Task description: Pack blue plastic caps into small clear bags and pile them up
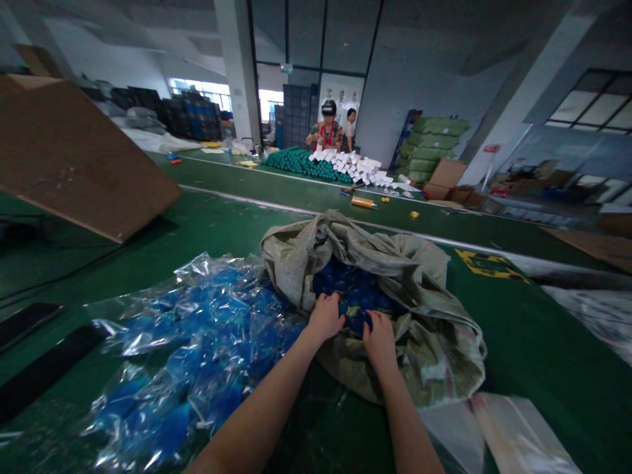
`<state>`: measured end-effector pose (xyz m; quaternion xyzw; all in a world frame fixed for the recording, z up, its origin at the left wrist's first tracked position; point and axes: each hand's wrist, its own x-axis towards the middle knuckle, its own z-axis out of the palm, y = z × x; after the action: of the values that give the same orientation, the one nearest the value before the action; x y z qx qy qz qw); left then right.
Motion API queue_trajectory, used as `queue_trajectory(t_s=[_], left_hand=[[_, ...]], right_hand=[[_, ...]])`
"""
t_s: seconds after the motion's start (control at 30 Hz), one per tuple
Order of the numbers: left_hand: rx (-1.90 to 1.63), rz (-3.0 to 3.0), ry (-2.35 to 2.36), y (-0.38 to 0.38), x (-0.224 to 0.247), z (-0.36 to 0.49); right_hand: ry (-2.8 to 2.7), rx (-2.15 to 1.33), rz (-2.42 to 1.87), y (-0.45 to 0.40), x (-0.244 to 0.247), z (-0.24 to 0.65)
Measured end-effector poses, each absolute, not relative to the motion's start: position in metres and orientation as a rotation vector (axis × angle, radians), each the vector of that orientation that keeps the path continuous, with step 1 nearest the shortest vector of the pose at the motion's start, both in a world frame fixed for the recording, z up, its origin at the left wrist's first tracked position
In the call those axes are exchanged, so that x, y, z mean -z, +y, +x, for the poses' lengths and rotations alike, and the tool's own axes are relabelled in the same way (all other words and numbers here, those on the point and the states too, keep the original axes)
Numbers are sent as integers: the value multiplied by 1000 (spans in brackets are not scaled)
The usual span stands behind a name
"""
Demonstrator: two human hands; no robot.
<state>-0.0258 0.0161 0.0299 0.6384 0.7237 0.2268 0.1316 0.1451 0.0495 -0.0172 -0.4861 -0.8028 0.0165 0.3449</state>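
A greenish woven sack (419, 276) lies open on the green table (212, 230), with many round dark blue pieces (348, 280) inside. At the sack's mouth my left hand (326, 317) has its fingers closed on a blue piece. My right hand (379, 332) is just to the right, its thumb and fingers closed on another blue piece (359, 322). To the left of the sack, a spread of blue pieces in clear plastic bags (212, 329) covers the table. Flat clear bags (523, 431) lie at the lower right.
A large cardboard box (83, 151) stands at the left, above a dark phone-like slab (27, 322). Beyond the sack are an orange roll (363, 202), green rolls (306, 164) and white boxes (350, 164). Two people (328, 128) are behind these piles.
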Motion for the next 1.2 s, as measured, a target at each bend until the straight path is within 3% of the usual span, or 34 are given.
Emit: queue_trajectory(t_s=[0.23, 0.43, 0.57, 0.7, 0.83, 1.03, 1.2], left_hand=[[-675, 1849, 2095, 11, -45, -20], [-1213, 2144, 1687, -49, -115, -16], [-1321, 2141, 1632, -105, -145, -84], [-1193, 1727, 2254, -136, -122, -214], [-900, 1295, 2722, -145, -78, -333], [-761, 1228, 2706, -133, -59, -385], [-614, 1540, 2522, -101, -69, -385]], right_hand=[[-2127, -9, -1252, 54, 19, 146], [-2151, 4, -1195, 57, 18, 147], [-2129, 33, -1219, 54, 8, 147], [-2041, 44, -1157, 35, -23, 118], [-2033, -171, -912, 10, -59, 35], [-2304, -794, -645, 21, -63, -112], [-2636, -659, -934, 71, -35, -137]])
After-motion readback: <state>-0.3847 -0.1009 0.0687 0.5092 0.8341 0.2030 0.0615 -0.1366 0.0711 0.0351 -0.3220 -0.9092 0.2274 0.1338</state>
